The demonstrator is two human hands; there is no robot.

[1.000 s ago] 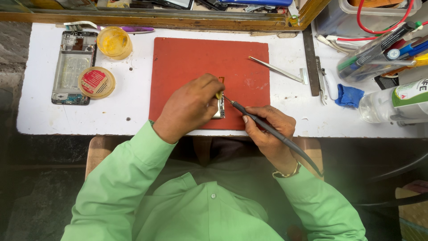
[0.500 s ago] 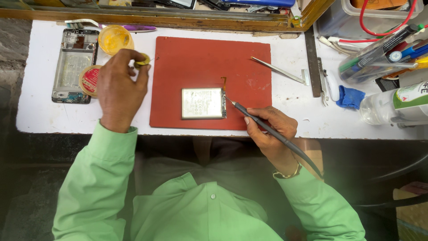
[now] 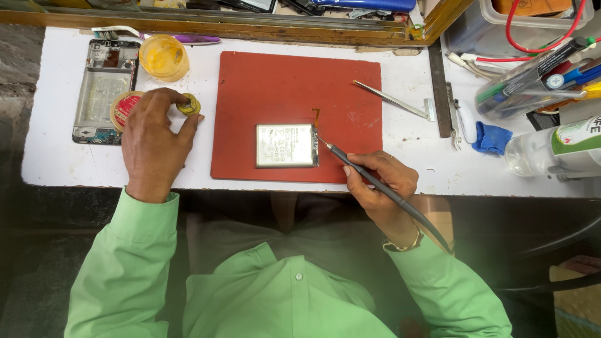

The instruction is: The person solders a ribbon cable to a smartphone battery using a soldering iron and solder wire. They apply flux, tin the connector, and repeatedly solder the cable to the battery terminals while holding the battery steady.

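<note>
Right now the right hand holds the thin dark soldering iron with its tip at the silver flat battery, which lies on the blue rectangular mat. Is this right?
Not quite: the rectangular mat is red, not blue, as the head view shows. The rest holds: the right hand holds the thin dark soldering iron, its tip at the silver flat battery.

Left hand (image 3: 153,134) now off the battery (image 3: 286,145), out left at the small yellow tin (image 3: 188,104); battery uncovered on red mat (image 3: 282,81).

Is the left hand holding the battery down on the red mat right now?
No, the left hand is off the red mat, at a small yellow roll on the white table, while the battery lies untouched by it.
</note>
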